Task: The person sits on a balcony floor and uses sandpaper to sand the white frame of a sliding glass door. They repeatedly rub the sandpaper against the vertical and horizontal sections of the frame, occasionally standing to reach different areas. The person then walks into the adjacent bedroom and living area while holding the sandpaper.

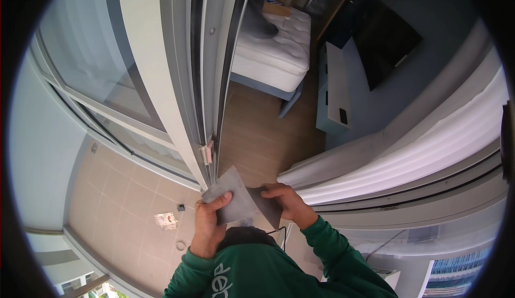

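In front of my chest, my left hand (208,222) grips a pale grey sheet (235,195), its thumb pressed flat on top. A darker grey sheet (266,208) is pinched between the thumb and fingers of my right hand (291,203). The two meet along a slanting edge; whether they are one folded piece or two separate ones, I cannot tell. The material resembles sandpaper. Just beyond my left hand stands the sliding door frame (176,78), with a small pink and white piece (208,152) low on it.
On the tiled floor (120,201) at left lie a printed packet (166,220), a small dark block (181,208) and a ring like a tape roll (181,246). Beyond the doorway are a mattress (273,64), a low cabinet (333,83) and a television (389,43). Curtains (407,153) hang at right.
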`<action>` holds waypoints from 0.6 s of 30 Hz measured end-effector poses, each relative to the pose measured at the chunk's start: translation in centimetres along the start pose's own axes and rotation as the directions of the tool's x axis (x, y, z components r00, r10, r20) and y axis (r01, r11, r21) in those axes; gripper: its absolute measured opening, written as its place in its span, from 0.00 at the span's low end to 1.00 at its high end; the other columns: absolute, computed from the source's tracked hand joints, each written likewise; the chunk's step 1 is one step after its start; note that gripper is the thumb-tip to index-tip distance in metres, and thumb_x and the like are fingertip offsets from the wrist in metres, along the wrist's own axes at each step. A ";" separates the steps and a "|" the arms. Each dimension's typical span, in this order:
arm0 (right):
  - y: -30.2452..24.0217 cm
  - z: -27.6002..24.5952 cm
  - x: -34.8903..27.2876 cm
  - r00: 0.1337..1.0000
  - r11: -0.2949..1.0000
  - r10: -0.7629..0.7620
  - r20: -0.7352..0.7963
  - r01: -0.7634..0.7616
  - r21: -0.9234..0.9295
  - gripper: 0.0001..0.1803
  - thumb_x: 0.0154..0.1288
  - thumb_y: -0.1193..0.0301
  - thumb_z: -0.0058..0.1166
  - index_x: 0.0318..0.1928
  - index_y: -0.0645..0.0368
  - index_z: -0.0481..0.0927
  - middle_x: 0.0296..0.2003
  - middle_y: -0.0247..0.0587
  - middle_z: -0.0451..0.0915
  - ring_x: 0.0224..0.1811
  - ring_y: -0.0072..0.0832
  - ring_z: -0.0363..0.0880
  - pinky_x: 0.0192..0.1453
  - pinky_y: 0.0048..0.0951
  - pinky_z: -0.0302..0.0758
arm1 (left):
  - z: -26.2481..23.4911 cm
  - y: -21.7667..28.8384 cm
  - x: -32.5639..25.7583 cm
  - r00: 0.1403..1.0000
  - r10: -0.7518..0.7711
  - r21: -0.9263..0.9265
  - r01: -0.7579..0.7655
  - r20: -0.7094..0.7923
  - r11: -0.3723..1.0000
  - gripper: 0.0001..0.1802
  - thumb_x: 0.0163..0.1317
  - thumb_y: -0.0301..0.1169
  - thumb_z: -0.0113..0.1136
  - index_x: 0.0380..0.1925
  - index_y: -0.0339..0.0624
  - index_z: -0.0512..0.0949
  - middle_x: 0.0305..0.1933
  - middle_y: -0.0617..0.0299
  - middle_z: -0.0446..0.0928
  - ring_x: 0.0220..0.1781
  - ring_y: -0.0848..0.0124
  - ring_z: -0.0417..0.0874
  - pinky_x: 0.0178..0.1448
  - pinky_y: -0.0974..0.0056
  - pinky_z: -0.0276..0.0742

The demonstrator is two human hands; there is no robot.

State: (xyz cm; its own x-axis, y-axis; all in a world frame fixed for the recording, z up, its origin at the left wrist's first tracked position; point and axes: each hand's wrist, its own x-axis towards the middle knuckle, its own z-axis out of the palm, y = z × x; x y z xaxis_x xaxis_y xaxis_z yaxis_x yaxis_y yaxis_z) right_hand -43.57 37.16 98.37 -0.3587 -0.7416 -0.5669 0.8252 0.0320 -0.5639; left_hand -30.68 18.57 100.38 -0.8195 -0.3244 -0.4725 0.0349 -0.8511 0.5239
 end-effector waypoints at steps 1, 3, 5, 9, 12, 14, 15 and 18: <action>0.2 -0.3 -0.3 0.997 0.988 -0.021 -0.078 0.009 -0.151 0.17 0.61 0.74 0.57 0.49 0.69 0.77 0.41 0.43 0.82 0.43 0.30 0.82 0.52 0.31 0.77 | 0.1 0.1 0.0 1.000 -0.001 -0.026 0.002 0.015 1.000 0.17 0.56 0.22 0.68 0.46 0.27 0.80 0.43 0.53 0.84 0.42 0.62 0.85 0.52 0.59 0.80; 0.9 -0.6 -1.1 0.966 0.946 -0.120 -0.230 0.041 -0.321 0.14 0.61 0.74 0.59 0.46 0.67 0.78 0.38 0.41 0.82 0.40 0.28 0.82 0.48 0.28 0.77 | 0.5 0.6 0.0 0.999 -0.006 -0.075 0.010 0.047 0.997 0.17 0.56 0.22 0.68 0.45 0.27 0.81 0.42 0.53 0.84 0.42 0.62 0.85 0.51 0.60 0.80; 1.2 -0.6 -1.9 0.895 0.920 -0.251 -0.368 0.103 -0.378 0.09 0.60 0.75 0.60 0.40 0.65 0.79 0.35 0.38 0.82 0.37 0.26 0.81 0.44 0.26 0.78 | 0.4 1.0 -0.2 0.996 0.085 -0.008 -0.085 0.017 0.996 0.19 0.56 0.24 0.68 0.47 0.29 0.79 0.43 0.55 0.83 0.43 0.63 0.85 0.53 0.61 0.79; 0.0 3.6 -4.2 0.755 0.834 -0.550 -0.358 0.468 -0.293 0.09 0.63 0.73 0.60 0.41 0.65 0.80 0.34 0.35 0.81 0.36 0.21 0.77 0.43 0.23 0.72 | -0.1 1.2 -0.1 0.911 0.396 0.222 -0.365 -0.117 0.904 0.15 0.55 0.24 0.70 0.42 0.29 0.82 0.40 0.58 0.83 0.41 0.67 0.83 0.51 0.65 0.77; 2.9 4.9 -3.3 0.657 0.679 -0.704 -0.270 0.511 -0.527 0.13 0.66 0.67 0.62 0.43 0.65 0.81 0.33 0.30 0.79 0.35 0.17 0.71 0.42 0.22 0.68 | 0.3 0.1 -0.1 0.829 0.538 0.343 -0.466 -0.153 0.816 0.11 0.55 0.24 0.71 0.36 0.29 0.84 0.36 0.61 0.84 0.36 0.72 0.81 0.47 0.68 0.75; 3.7 6.4 -2.0 0.640 0.711 -0.696 -0.325 0.552 -0.436 0.12 0.66 0.68 0.63 0.42 0.65 0.81 0.32 0.27 0.79 0.35 0.15 0.70 0.41 0.21 0.68 | 0.5 -0.4 -0.4 0.806 0.579 0.418 -0.488 -0.120 0.766 0.10 0.55 0.24 0.72 0.36 0.30 0.84 0.35 0.63 0.84 0.35 0.74 0.81 0.46 0.70 0.75; 4.0 6.7 -1.8 0.634 0.723 -0.689 -0.351 0.570 -0.389 0.12 0.66 0.68 0.63 0.42 0.65 0.81 0.31 0.26 0.78 0.35 0.15 0.70 0.41 0.20 0.67 | 0.8 -0.4 -0.7 0.812 0.575 0.447 -0.480 -0.098 0.755 0.10 0.55 0.23 0.72 0.36 0.31 0.85 0.35 0.64 0.84 0.35 0.75 0.81 0.45 0.70 0.75; 4.8 6.7 -1.4 0.659 0.735 -0.676 -0.329 0.578 -0.354 0.11 0.65 0.70 0.64 0.42 0.64 0.81 0.32 0.26 0.79 0.35 0.13 0.71 0.42 0.19 0.67 | 0.2 -1.2 -0.9 0.797 0.601 0.526 -0.489 -0.054 0.696 0.09 0.55 0.23 0.72 0.35 0.31 0.86 0.32 0.65 0.84 0.34 0.77 0.79 0.43 0.72 0.74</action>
State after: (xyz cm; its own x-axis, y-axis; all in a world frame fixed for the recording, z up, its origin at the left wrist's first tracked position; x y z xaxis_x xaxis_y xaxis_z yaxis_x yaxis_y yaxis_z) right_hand -36.18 33.87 100.54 -0.9380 -0.2901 -0.1899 0.2452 -0.1678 -0.9548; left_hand -30.09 19.96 100.36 -0.6012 -0.7928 -0.1002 0.1242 -0.2167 0.9683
